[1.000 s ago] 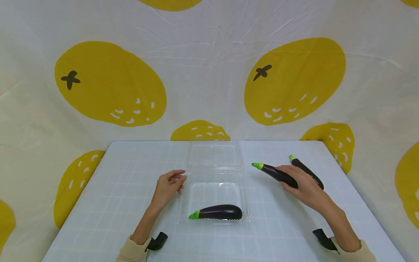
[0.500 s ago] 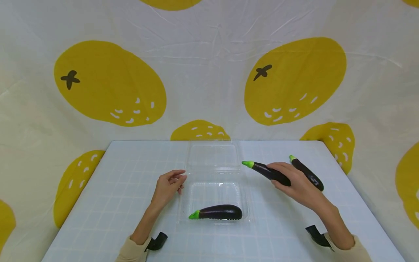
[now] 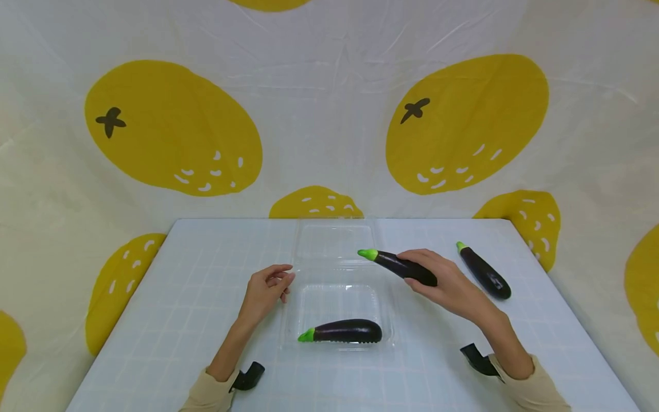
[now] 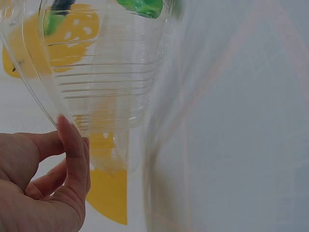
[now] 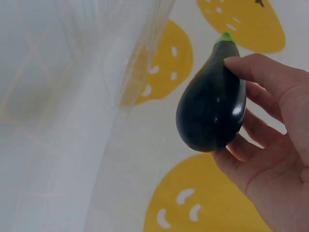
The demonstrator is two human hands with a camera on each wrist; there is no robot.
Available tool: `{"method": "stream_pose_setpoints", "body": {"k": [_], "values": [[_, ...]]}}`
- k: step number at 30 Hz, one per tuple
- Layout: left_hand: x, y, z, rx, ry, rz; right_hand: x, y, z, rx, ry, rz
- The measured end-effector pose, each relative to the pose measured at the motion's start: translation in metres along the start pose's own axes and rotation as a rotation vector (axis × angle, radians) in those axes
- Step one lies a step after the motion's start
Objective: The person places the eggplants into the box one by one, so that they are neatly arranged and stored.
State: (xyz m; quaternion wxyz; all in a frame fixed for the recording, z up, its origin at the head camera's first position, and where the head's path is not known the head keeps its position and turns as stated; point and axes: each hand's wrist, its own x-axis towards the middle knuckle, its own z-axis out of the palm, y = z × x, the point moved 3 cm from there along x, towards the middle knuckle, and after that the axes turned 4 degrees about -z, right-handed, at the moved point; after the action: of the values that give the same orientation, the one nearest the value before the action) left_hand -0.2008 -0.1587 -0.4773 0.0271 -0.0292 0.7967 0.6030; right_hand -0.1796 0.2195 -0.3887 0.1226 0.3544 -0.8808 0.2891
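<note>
My right hand [image 3: 445,283] grips a dark purple eggplant [image 3: 404,267] by its thick end, its green tip pointing left. In the head view this eggplant overlaps the right side of a clear plastic clamshell container [image 3: 337,303]. A second eggplant [image 3: 347,331] lies sideways in the container's near part. My left hand [image 3: 265,292] is at the container's left edge; in the left wrist view its thumb and finger pinch the clear rim [image 4: 41,104]. The right wrist view shows the held eggplant [image 5: 210,101] between thumb and fingers.
A third eggplant [image 3: 484,272] lies at the table's right side, behind the right hand. The container's open lid [image 3: 334,243] lies flat toward the back edge. A pale checked cloth covers the table [image 3: 206,246]. A fruit-printed curtain [image 3: 324,114] hangs behind it.
My right hand has carried its eggplant leftward, from beside the third eggplant to over the container's right side. The left hand has stayed at the container's edge.
</note>
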Motion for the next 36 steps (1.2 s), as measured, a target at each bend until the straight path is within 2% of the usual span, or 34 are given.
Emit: {"method": "stream_pose_setpoints", "body": {"k": [8,18,29,36], "values": [[0.000,0.001,-0.001,-0.016,-0.008,0.025,0.014,-0.009,0.013,0.091,-0.041,-0.033],[-0.001,0.000,0.000,-0.031,-0.010,0.001,0.027,-0.023,0.032,0.191,-0.125,-0.054],[-0.002,0.000,0.000,-0.012,0.006,0.006,0.037,-0.034,0.053,0.230,-0.217,-0.081],[-0.001,0.000,0.000,-0.001,0.010,0.002,0.038,-0.037,0.067,0.253,-0.265,-0.151]]}}
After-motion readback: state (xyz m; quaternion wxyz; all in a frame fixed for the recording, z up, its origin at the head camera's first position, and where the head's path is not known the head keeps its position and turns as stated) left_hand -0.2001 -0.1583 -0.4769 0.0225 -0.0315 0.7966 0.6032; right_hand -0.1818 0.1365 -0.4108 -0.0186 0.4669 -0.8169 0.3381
